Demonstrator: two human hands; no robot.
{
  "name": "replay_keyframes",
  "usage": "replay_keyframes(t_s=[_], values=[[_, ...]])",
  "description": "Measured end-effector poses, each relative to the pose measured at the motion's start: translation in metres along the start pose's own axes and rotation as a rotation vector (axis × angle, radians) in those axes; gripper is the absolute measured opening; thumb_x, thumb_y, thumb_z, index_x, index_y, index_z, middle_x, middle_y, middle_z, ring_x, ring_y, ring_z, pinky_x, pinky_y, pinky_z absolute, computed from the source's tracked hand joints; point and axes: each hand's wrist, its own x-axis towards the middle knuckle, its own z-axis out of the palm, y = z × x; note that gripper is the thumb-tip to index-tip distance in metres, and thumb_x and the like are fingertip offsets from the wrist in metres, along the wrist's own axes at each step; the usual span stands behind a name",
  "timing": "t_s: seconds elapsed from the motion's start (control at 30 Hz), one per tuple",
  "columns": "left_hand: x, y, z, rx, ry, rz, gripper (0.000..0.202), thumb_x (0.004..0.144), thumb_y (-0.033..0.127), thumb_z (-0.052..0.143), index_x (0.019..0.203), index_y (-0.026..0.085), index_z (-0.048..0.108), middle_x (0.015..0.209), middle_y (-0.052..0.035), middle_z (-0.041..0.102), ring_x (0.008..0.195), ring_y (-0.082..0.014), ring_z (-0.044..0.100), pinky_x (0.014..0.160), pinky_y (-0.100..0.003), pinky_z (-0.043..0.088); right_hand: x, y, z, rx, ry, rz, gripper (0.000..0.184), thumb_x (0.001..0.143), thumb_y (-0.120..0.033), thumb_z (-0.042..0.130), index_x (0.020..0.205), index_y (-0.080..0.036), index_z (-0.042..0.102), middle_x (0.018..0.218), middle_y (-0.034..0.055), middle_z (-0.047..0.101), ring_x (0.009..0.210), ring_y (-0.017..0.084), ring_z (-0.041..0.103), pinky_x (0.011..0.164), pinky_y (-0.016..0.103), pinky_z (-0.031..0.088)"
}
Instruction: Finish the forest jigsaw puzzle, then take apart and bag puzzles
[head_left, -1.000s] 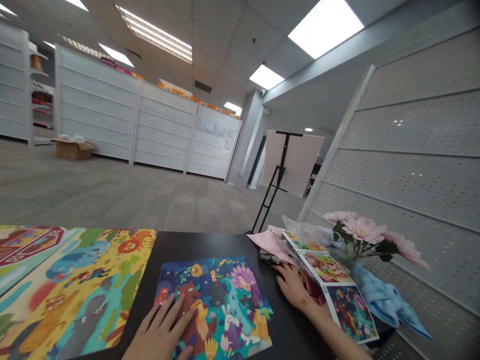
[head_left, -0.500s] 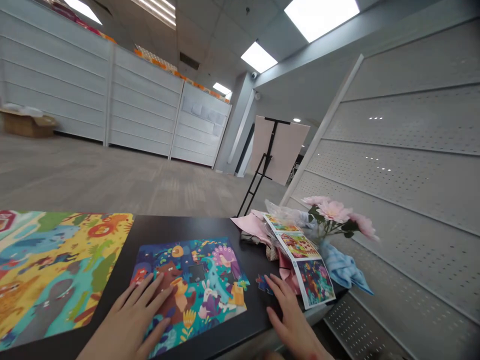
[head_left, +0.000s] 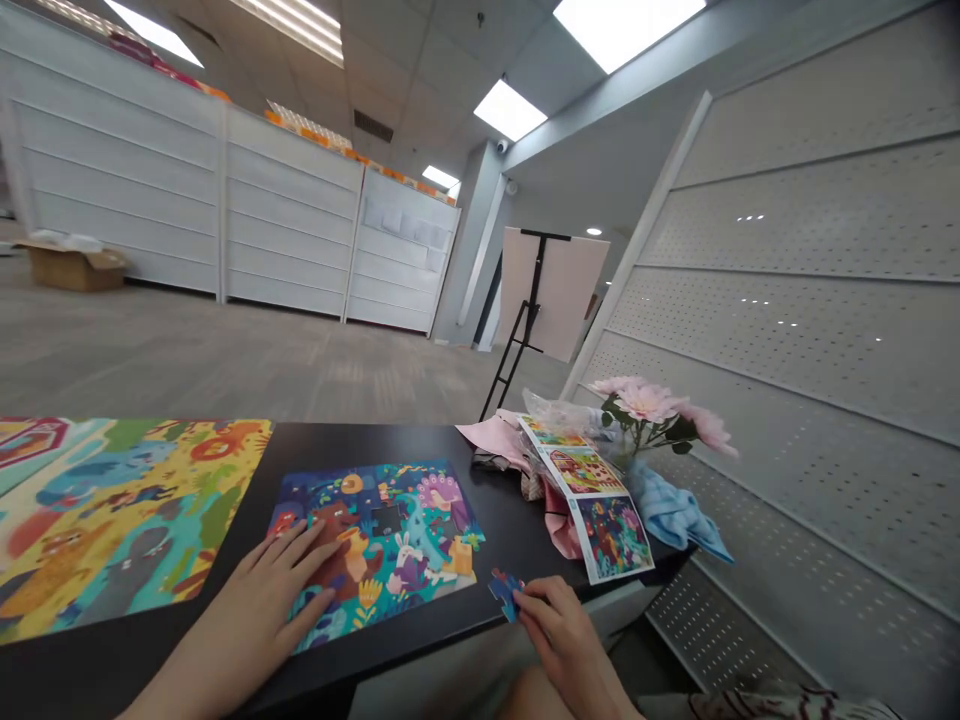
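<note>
Head view: rests spread left hand (head_left: 266, 590) on puzzle (head_left: 405, 545), lower centre, likely to steady it; pinches loose piece (head_left: 502, 592) by one edge in right hand (head_left: 556, 622), lower right of centre, probably for control.

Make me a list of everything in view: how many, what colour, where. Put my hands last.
table: one, black, foreground
puzzle: one, mainly blue and teal, with gaps, on table
puzzle piece: one, blue, in right fingers
picture boards: apparently two, multicoloured, table's left
printed sheet: one, multicoloured, right of puzzle
pink cloth: count unclear, beside sheet
blue cloth: one, checked, right of sheet
clear plastic: count unclear, behind sheet
flowers: about three, pink, behind sheet
easel: one, black with pale board, beyond table
cardboard box: one, brown, floor, left
panels: several, white, back and right
ceiling lights: several, white, overhead
left hand: one, bare, on puzzle
right hand: one, bare, pinching piece
</note>
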Motion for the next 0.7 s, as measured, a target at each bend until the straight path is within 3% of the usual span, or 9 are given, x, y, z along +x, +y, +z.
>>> replay_keyframes(t_s=[0.17, 0.33, 0.5, 0.6, 0.7], values=[[-0.002, 0.002, -0.004, 0.007, 0.007, -0.001, 0.048, 0.099, 0.049, 0.046, 0.143, 0.033, 0.055, 0.158, -0.0047, 0.044, 0.144, -0.0280, 0.043, 0.119, -0.050, 0.034, -0.002, -0.002, 0.007, 0.104, 0.075, -0.040, 0.017, 0.097, -0.017, 0.056, 0.100, -0.028, 0.069, 0.094, 0.0048, 0.069, 0.087, 0.021, 0.066, 0.076, 0.034, 0.058], [-0.001, -0.002, -0.001, -0.031, 0.043, 0.024, 0.046, 0.099, 0.045, 0.048, 0.142, 0.032, 0.057, 0.156, -0.0042, 0.047, 0.143, -0.0275, 0.044, 0.119, -0.050, 0.034, 0.000, -0.005, 0.003, 0.104, 0.052, 0.074, 0.010, 0.094, -0.024, 0.061, 0.099, -0.026, 0.069, 0.098, 0.0071, 0.068, 0.094, 0.024, 0.065, 0.082, 0.038, 0.057], [0.001, -0.006, 0.004, -0.062, 0.033, 0.014, 0.046, 0.096, 0.051, 0.050, 0.139, 0.035, 0.060, 0.156, -0.0030, 0.047, 0.144, -0.0298, 0.043, 0.119, -0.053, 0.034, 0.023, -0.007, -0.021, 0.193, -0.154, 0.108, 0.047, 0.082, -0.023, 0.070, 0.128, -0.021, 0.059, 0.135, 0.0154, 0.059, 0.130, 0.031, 0.052, 0.110, 0.050, 0.045], [0.000, -0.004, 0.000, -0.065, 0.023, 0.005, 0.047, 0.097, 0.052, 0.049, 0.140, 0.035, 0.058, 0.157, -0.0022, 0.045, 0.145, -0.0297, 0.042, 0.119, -0.054, 0.033, 0.039, -0.006, -0.032, 0.299, -0.308, 0.078, 0.036, 0.083, -0.023, 0.068, 0.119, -0.022, 0.065, 0.131, 0.0138, 0.064, 0.128, 0.030, 0.055, 0.109, 0.048, 0.046], [-0.001, 0.002, -0.010, -0.077, -0.014, -0.025, 0.047, 0.097, 0.047, 0.049, 0.141, 0.035, 0.057, 0.157, -0.0028, 0.045, 0.145, -0.0301, 0.042, 0.119, -0.054, 0.033, 0.045, -0.001, -0.034, 0.357, -0.364, 0.111, 0.020, 0.085, -0.029, 0.069, 0.105, -0.024, 0.069, 0.120, 0.0117, 0.069, 0.118, 0.028, 0.062, 0.100, 0.043, 0.052]])
